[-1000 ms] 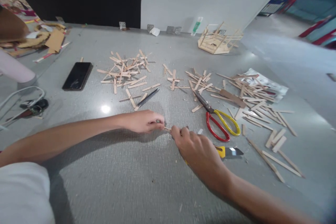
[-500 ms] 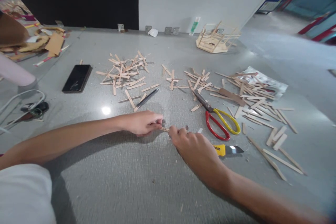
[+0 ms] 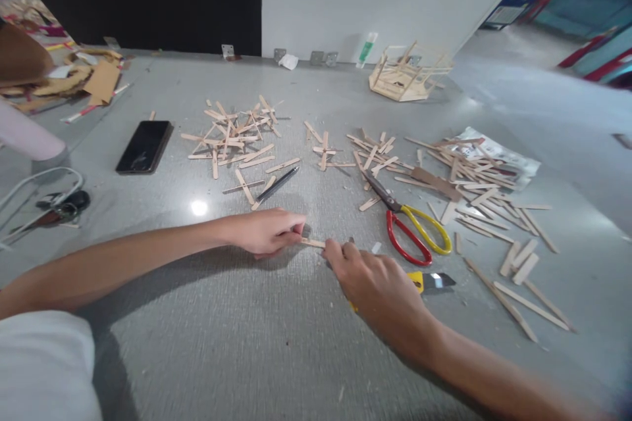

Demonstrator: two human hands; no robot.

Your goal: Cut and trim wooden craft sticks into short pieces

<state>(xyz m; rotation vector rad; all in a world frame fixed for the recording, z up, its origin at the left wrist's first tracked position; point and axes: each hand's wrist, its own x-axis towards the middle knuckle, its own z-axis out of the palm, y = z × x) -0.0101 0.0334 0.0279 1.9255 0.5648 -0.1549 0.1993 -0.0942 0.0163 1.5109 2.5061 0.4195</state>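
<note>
My left hand [image 3: 269, 231] rests on the grey table and pinches one end of a short wooden stick [image 3: 314, 243] lying flat. My right hand [image 3: 378, 286] is closed just right of the stick's other end, its fingertips touching it. A yellow utility knife [image 3: 425, 281] shows from under this hand, its metal end pointing right; the fingers seem wrapped round it. Red-and-yellow scissors [image 3: 412, 229] lie just beyond the right hand.
Loose wooden sticks lie in piles at the centre back [image 3: 234, 135] and on the right [image 3: 474, 184]. A black phone [image 3: 145, 145] lies at left, a dark pen [image 3: 277, 185] near the centre, and a stick-built frame [image 3: 407, 74] at the back. Cardboard scraps [image 3: 81, 82] fill the far left corner.
My right hand has slid slightly right and toward me, so more of the stick shows between the two hands. The left hand has stayed in place.
</note>
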